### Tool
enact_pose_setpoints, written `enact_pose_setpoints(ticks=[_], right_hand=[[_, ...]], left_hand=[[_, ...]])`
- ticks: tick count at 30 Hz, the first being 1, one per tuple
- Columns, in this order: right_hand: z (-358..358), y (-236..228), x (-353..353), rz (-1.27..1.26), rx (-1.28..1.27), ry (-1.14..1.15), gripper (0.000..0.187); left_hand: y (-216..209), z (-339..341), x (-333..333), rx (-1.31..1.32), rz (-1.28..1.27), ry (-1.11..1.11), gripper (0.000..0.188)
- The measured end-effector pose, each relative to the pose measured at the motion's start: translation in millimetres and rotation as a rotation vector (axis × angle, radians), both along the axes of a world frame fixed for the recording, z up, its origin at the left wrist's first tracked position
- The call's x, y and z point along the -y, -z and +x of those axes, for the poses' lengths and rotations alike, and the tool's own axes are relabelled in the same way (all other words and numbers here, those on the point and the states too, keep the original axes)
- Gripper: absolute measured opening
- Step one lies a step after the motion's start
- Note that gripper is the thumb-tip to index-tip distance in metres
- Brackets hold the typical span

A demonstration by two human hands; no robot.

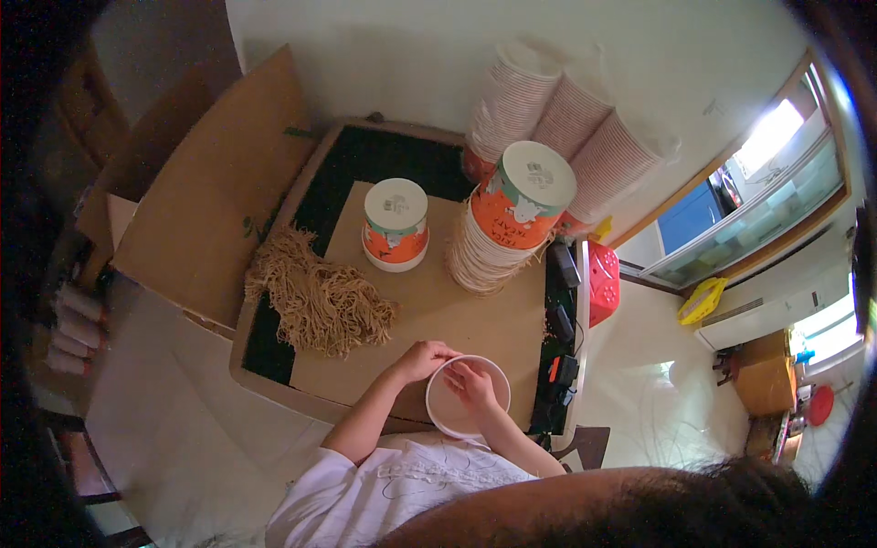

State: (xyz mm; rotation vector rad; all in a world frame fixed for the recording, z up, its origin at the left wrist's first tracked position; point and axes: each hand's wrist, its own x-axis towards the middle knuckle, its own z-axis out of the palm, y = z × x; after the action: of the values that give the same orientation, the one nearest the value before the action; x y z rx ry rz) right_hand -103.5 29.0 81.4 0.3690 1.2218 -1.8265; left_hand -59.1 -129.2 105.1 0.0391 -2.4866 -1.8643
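A white-lined paper bucket (440, 413) is tilted close to my body at the table's front edge, its open mouth facing up. My left hand (426, 360) grips its rim from the outer left side, fingers closed at the edge. Inside the mouth is my right hand (472, 384), its fingers drawn together near the inner wall by the left hand. Whatever those fingertips pinch is too small to make out. Left of the hands lies a loose heap of tan twisted paper cords (320, 297).
An upturned orange and green printed bucket (396, 230) stands on the cardboard sheet (416, 315). Beside it rises a stack of buckets (518, 217) with tan cords around its lower part. Tall wrapped bucket stacks (598, 151) lean by the wall. Black adapters (565, 265) line the right edge.
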Motion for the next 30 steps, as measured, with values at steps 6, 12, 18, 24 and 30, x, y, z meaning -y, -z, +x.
enact_pose_setpoints(ticks=[6, 12, 18, 24, 30], right_hand=[[0.8, 8.9, -6.0, 0.023, -0.058, -0.032, 0.011], [2.3, -11.9, -12.8, 0.024, -0.053, -0.095, 0.01], [14.2, -71.6, 0.6, -0.072, -0.639, -0.326, 0.013], [-32.4, -64.4, 30.9, 0.382, -1.422, -1.013, 0.017], [-80.7, -40.4, 23.4, 0.484, -1.33, -0.802, 0.017]], left_hand=[[-1.2, -0.5, 0.0, 0.032, -0.031, -0.005, 0.015], [2.7, -1.8, -6.2, 0.063, -0.073, -0.086, 0.011], [9.7, -11.6, -0.8, 0.253, 0.299, -0.144, 0.009], [34.5, -28.3, 16.2, 0.559, 0.593, -0.024, 0.012], [52.4, -27.6, 11.6, 0.623, 0.862, -0.004, 0.014]])
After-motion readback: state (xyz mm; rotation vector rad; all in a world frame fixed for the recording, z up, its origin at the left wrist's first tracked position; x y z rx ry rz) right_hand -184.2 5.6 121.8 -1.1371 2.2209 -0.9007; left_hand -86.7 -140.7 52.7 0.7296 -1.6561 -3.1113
